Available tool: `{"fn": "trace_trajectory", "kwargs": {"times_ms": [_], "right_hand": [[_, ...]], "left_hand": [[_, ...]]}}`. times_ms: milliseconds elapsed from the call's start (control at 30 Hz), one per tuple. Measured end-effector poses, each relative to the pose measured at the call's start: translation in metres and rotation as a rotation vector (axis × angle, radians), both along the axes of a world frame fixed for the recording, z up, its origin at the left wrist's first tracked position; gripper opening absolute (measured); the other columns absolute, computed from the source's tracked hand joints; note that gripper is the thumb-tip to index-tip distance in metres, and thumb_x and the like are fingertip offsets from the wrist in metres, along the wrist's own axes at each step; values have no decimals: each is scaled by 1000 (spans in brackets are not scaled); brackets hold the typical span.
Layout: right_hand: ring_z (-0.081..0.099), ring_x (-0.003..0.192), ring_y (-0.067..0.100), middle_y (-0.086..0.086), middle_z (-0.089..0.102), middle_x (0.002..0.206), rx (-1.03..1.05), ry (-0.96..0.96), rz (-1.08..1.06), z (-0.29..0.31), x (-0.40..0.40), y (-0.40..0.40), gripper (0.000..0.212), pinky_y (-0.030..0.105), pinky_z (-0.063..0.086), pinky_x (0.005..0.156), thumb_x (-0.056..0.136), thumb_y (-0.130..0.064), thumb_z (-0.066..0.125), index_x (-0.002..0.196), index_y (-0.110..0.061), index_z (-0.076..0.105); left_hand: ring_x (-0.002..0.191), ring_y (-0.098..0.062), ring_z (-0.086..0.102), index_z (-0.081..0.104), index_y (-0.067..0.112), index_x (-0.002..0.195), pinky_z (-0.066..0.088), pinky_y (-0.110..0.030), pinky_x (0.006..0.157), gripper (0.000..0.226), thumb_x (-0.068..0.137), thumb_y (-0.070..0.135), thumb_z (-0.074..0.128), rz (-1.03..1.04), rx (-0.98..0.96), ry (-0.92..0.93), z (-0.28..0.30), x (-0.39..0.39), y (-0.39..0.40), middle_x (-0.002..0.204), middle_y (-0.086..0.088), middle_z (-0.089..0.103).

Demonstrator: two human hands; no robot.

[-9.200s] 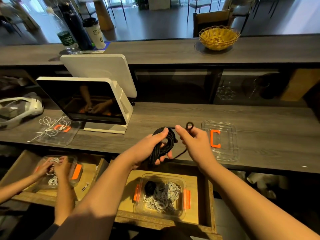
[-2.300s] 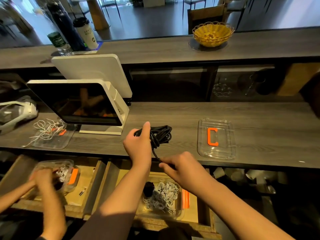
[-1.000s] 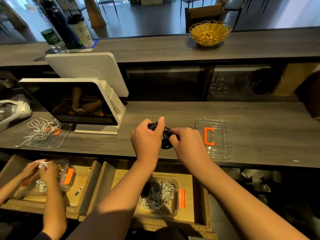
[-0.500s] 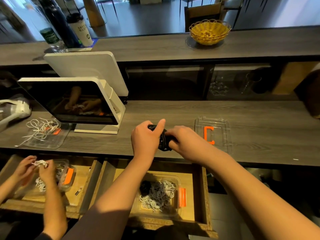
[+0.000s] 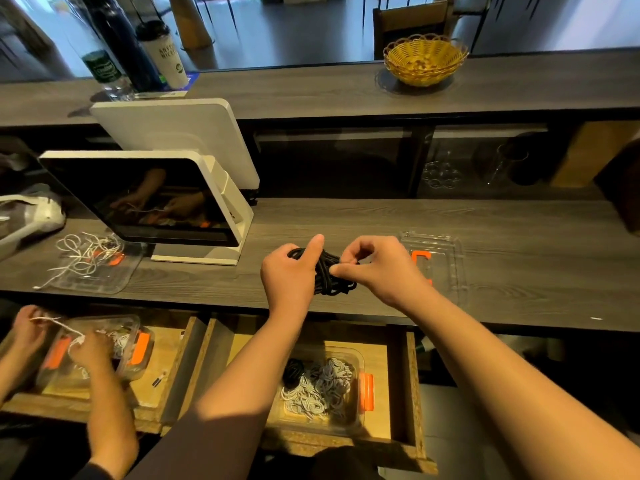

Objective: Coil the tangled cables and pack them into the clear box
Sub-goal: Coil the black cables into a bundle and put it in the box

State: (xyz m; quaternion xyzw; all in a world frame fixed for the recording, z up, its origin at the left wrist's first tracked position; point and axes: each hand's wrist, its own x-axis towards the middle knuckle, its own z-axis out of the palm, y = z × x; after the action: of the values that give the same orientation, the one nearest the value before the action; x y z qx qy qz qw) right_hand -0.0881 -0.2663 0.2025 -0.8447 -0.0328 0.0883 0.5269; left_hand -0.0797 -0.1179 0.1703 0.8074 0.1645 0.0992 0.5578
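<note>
1. At the far left, a second person's two hands (image 5: 86, 351) hold a white cord over a clear box (image 5: 135, 344) with orange clips, which sits in an open drawer.
2. On the bench (image 5: 519, 271) above it, a clear lid (image 5: 114, 282) carries a loose tangle of white cables (image 5: 86, 251).
3. Just behind that lid stands a white screen (image 5: 145, 199) on its stand.
4. On the upper shelf behind are a cup (image 5: 162, 53) and bottles.
5. The left hand (image 5: 291, 275) grips a bundle of black cable (image 5: 329, 275) above the bench, fingers curled round it and thumb sticking up.
6. The right hand (image 5: 377, 268) meets the bundle from the other side, thumb and forefinger pinching the cable, the other fingers curled.
7. Below the hands, in an open drawer (image 5: 408, 393), sits the clear box (image 5: 356, 386) with an orange clip; inside lie coiled white cables (image 5: 318, 389) and one black coil (image 5: 293, 370).
8. Right of the right hand, a second clear lid (image 5: 446, 268) with an orange clip lies flat on the bench.
9. On the upper shelf, a yellow basket (image 5: 426, 58) stands.
</note>
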Motion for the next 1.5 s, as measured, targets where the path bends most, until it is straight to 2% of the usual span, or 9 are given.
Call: {"fn": "trace_trajectory", "kwargs": {"times_ms": [267, 400, 600, 733, 967, 1100, 1200, 1367, 1500], "right_hand": [[56, 108, 10, -6, 61, 112, 156, -12, 12, -10, -4, 1, 15, 35, 48, 93, 95, -28, 63, 84, -23, 73], [48, 124, 13, -2, 49, 135, 260, 120, 42, -12, -4, -2, 19, 29, 47, 97, 96, -27, 60, 94, -14, 74], [45, 131, 14, -2, 51, 138, 201, 119, 94, -12, 0, -5, 13, 41, 46, 106, 95, -26, 63, 88, -24, 74], [42, 127, 6, 0, 51, 138, -1, -26, 172, -8, -3, 1, 17, 23, 39, 96, 96, -25, 62, 84, -32, 71], [47, 131, 7, -3, 60, 132, 188, 101, 261, -23, 0, -11, 14, 51, 33, 115, 91, -31, 67, 92, -24, 79], [50, 129, 8, 2, 63, 129, 157, 87, 342, -25, 1, -14, 14, 43, 36, 114, 93, -24, 66, 98, -19, 78], [55, 119, 10, 4, 61, 129, 114, 31, 459, -20, -1, -14, 17, 21, 42, 102, 95, -19, 63, 101, -12, 77], [50, 122, 5, -7, 58, 128, 192, -88, -10, -26, -2, -2, 10, 34, 44, 104, 91, -33, 67, 89, -24, 71], [62, 107, 14, 0, 62, 120, 228, 144, -75, -38, -4, 0, 44, 38, 56, 92, 91, -50, 62, 124, -20, 57]], "left_hand": [[66, -18, 60, 65, -7, 89, 50, -35, 62, 55, 89, 48, 67, -75, -182, 119, 5, 3, 2, 73, -16, 65], [78, -26, 68, 69, -2, 94, 54, -40, 72, 55, 89, 53, 66, -148, -216, 184, 2, 3, 2, 91, -22, 70], [91, -25, 72, 74, 10, 95, 57, -38, 81, 46, 90, 54, 64, -202, -310, 273, -2, -2, 1, 88, -11, 76], [81, -19, 70, 74, 10, 97, 55, -28, 65, 44, 93, 52, 62, -221, -333, 268, -4, -5, 3, 83, -7, 74], [91, -14, 73, 74, 17, 104, 54, -22, 72, 35, 96, 48, 59, -284, -365, 280, -3, -10, 2, 92, -4, 78], [98, -27, 73, 75, 16, 105, 59, -42, 90, 34, 95, 45, 62, -275, -428, 335, -4, -13, -1, 97, -12, 77], [93, -25, 74, 75, 17, 104, 62, -41, 82, 29, 96, 43, 62, -259, -462, 347, -6, -16, -3, 97, -13, 76], [82, -32, 68, 70, 4, 90, 55, -41, 84, 53, 92, 56, 61, -143, -425, 276, -11, -11, 2, 80, -18, 68], [72, -23, 60, 64, 7, 85, 50, -37, 72, 51, 94, 57, 57, -135, -351, 208, -13, -11, 5, 66, -4, 56]]}}
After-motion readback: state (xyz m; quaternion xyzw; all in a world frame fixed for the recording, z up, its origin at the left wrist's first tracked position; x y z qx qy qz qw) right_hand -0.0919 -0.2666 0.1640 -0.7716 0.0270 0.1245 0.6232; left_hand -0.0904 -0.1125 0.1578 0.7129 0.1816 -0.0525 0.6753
